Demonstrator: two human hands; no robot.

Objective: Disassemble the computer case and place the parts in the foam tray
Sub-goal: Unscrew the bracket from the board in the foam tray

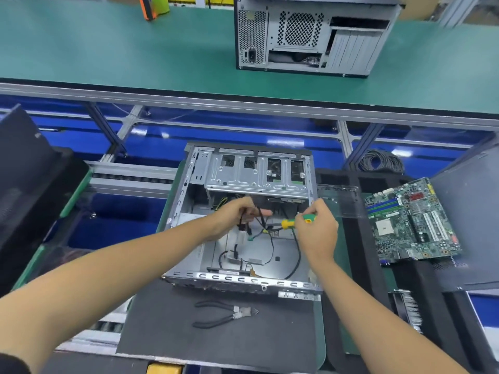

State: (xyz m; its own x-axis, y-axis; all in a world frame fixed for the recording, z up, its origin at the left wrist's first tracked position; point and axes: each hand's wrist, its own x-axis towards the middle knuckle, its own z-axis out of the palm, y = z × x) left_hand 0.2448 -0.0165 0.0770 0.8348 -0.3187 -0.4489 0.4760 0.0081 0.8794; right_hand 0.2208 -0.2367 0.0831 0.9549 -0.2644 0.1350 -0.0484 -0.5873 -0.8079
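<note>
An open computer case (189, 209) lies on its side on a dark mat in front of me, its drive cage at the far end. My left hand (235, 215) is inside the case and grips a bundle of black cables (260, 220). My right hand (317, 230) holds a yellow and green screwdriver (295, 222) whose tip points left into the case near the cables. A green motherboard (410, 222) lies in the black foam tray (351, 238) to the right of the case.
Black pliers (224, 314) lie on the mat (162, 319) near the case's front edge. A second computer case (310, 36) stands on the green bench behind. A coil of black cable (380, 160) sits at the back right. A dark panel (27, 171) leans at the left.
</note>
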